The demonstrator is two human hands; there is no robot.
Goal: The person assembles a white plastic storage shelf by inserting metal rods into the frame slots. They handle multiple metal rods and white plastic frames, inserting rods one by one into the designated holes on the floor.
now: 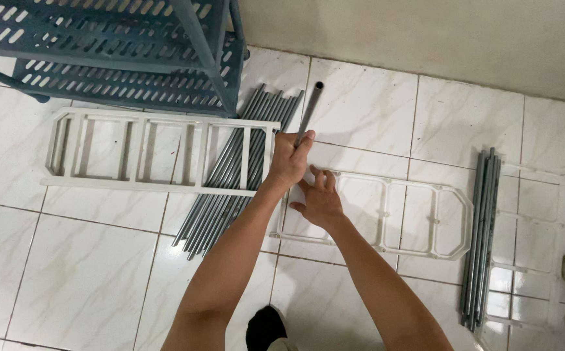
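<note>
White tile floor [87, 273] — grey wall [425, 32] behind

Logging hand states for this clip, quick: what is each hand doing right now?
Left hand: closed around a grey metal tube, held upright.
Right hand: open, fingers spread, resting on the corner of the white plastic frame on the floor.

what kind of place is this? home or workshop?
Likely a room in a home. The floor is glossy marble-look tile against a plain wall, and flat-pack shelf parts lie spread out: white frames, grey tubes, a blue rack. The left hand holds a tube.
</note>
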